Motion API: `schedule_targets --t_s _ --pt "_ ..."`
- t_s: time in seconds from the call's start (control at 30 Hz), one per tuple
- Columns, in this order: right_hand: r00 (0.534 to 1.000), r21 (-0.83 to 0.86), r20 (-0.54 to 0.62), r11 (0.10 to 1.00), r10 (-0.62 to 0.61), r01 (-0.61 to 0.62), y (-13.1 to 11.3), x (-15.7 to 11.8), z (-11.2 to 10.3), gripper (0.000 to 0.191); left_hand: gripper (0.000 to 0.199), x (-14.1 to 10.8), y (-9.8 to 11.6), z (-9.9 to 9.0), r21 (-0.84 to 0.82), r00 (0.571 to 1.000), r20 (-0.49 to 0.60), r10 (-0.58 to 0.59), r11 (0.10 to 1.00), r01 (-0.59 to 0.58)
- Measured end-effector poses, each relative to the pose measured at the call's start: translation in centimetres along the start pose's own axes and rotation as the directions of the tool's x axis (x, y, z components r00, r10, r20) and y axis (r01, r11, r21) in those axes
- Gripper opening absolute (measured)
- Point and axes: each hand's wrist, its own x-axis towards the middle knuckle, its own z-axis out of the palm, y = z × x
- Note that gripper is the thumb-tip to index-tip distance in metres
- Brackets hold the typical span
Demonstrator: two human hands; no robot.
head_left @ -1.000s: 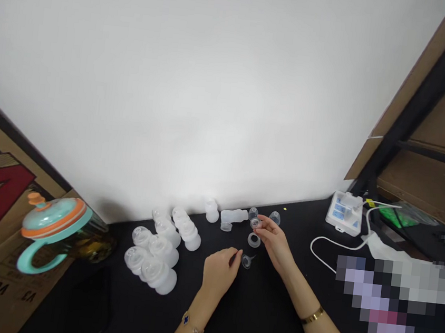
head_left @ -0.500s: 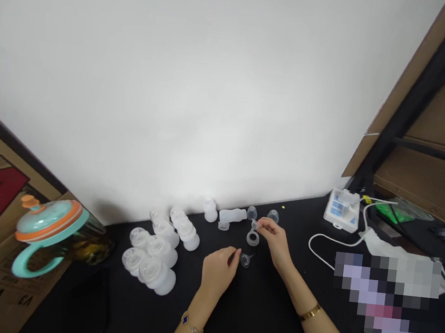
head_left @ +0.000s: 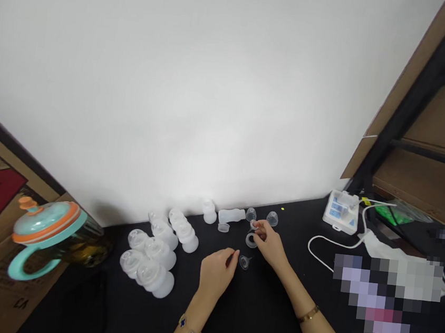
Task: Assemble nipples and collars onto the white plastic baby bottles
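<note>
My right hand (head_left: 269, 241) has thumb and fingers closed on a small clear piece (head_left: 254, 224), just above a clear ring (head_left: 252, 240) on the black table. My left hand (head_left: 217, 272) rests on the table with its fingers curled together; whether anything is in them is hidden. Right beside its fingertips lies a clear funnel-like piece (head_left: 244, 262). Behind the hands are two clear domes (head_left: 272, 219), a white bottle lying on its side (head_left: 231, 215) and a small clear cap (head_left: 223, 227). One white bottle (head_left: 209, 212) stands against the wall.
Several white bottles with clear tops (head_left: 154, 274) stand grouped at the left. Beyond them is a jug (head_left: 51, 223) with a turquoise and orange lid. At the right are a white power strip (head_left: 340, 212), its cable (head_left: 322, 239) and a pale cloth (head_left: 384, 250).
My right hand has shifted slightly down and left, bringing the small clear piece lower, near the ring. My left hand has barely moved.
</note>
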Motion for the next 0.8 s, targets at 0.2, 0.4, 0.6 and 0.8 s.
schedule_targets --t_s 0.2,0.4,0.6,0.8 --pt "0.984 -0.286 0.159 0.950 -0.082 0.125 0.4 -0.6 0.4 0.064 0.033 0.1 0.0 -0.1 0.007 1.000 0.026 0.005 1.000 -0.005" --pt "0.984 -0.167 0.128 0.975 -0.123 0.144 -0.9 -1.0 0.6 0.052 0.024 0.2 -0.3 0.0 -0.097 1.000 -0.029 -0.006 0.995 0.003" --pt "0.960 0.114 0.192 0.976 -0.205 0.185 -2.6 -1.6 1.2 0.041 0.043 0.3 -0.8 0.3 -0.198 0.990 -0.132 0.045 0.978 -0.071" --pt "0.955 0.121 0.203 0.973 -0.216 0.194 -2.8 -1.8 1.2 0.046 0.038 0.4 -1.1 0.0 -0.139 0.967 -0.189 0.172 0.970 -0.200"
